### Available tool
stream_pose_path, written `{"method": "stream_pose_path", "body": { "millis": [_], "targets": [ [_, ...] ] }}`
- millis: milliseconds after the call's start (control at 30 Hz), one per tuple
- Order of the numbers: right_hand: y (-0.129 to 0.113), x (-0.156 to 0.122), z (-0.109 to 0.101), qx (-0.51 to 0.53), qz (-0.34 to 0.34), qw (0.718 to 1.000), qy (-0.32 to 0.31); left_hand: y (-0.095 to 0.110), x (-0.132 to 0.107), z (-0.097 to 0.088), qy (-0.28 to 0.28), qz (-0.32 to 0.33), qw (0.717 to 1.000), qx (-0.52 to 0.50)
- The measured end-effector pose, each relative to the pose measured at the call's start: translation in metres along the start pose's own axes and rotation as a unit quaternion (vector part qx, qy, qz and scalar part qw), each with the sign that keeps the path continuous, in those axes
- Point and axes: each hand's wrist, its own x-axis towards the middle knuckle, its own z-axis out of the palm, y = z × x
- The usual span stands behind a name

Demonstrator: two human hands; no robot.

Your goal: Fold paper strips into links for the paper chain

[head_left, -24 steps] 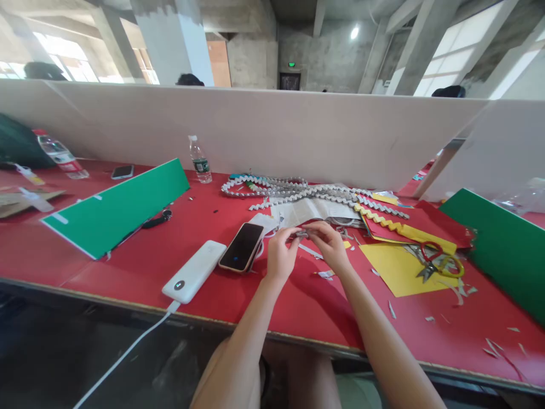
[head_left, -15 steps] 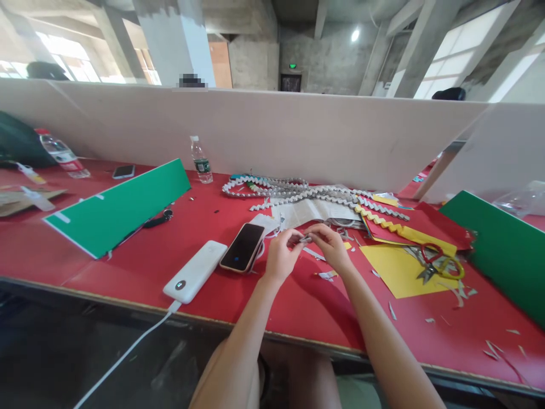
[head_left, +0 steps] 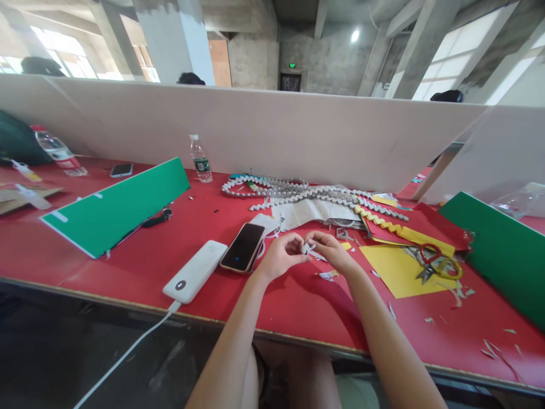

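Observation:
Between the fingertips of both hands is a small folded piece of whitish-grey paper [head_left: 306, 248]. My left hand [head_left: 281, 255] is closed on its left side, thumb below and fingers curled above. My right hand [head_left: 327, 248] pinches the paper from the right. Both hands hover over the red table [head_left: 298, 307], close to the paper scraps [head_left: 327, 275]. Behind them lie long zigzag chains of folded paper [head_left: 293, 193], grey and white, on printed sheets [head_left: 298, 214]. A yellow folded chain [head_left: 378, 220] extends to the right.
Left of my hands are a phone [head_left: 242, 248] and a white power bank [head_left: 196, 271] with a cable. Scissors [head_left: 436, 266] rest on yellow paper [head_left: 389, 272]. Green boards [head_left: 123, 207] stand at both sides. A water bottle [head_left: 200, 159] stands before the white partition [head_left: 272, 130].
My left hand has shifted slightly left and its fingers have opened a little around the paper. More of the folded paper shows between the hands.

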Motion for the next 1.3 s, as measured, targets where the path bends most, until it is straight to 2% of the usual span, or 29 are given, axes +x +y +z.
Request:
{"method": "stream_pose_path", "body": {
  "millis": [167, 300, 567, 900, 1100, 1233, 1300],
  "targets": [
    [0.003, 0.000, -0.004, 0.000, -0.004, 0.999, 0.041, -0.001, 0.000, 0.006, 0.060, 0.005, 0.998, 0.004],
    [0.002, 0.001, -0.004, 0.008, -0.008, 0.999, 0.050, 0.001, 0.001, 0.008, 0.096, -0.006, 0.995, 0.000],
    [0.000, 0.002, -0.001, 0.020, -0.011, 0.998, 0.066, 0.005, 0.000, 0.006, 0.082, 0.020, 0.996, -0.030],
    [0.001, 0.004, 0.004, 0.030, -0.035, 0.993, 0.108, -0.008, 0.008, 0.010, 0.177, -0.041, 0.977, -0.109],
    [0.001, 0.005, 0.005, -0.003, -0.031, 0.995, 0.100, -0.010, 0.013, 0.014, 0.220, -0.077, 0.959, -0.160],
    [0.002, 0.005, 0.008, 0.016, -0.014, 0.998, 0.066, -0.017, 0.016, 0.013, 0.253, -0.074, 0.950, -0.169],
    [0.005, 0.006, 0.010, 0.022, -0.023, 0.997, 0.070, -0.020, 0.017, 0.011, 0.256, -0.072, 0.948, -0.175]
  ]
}}
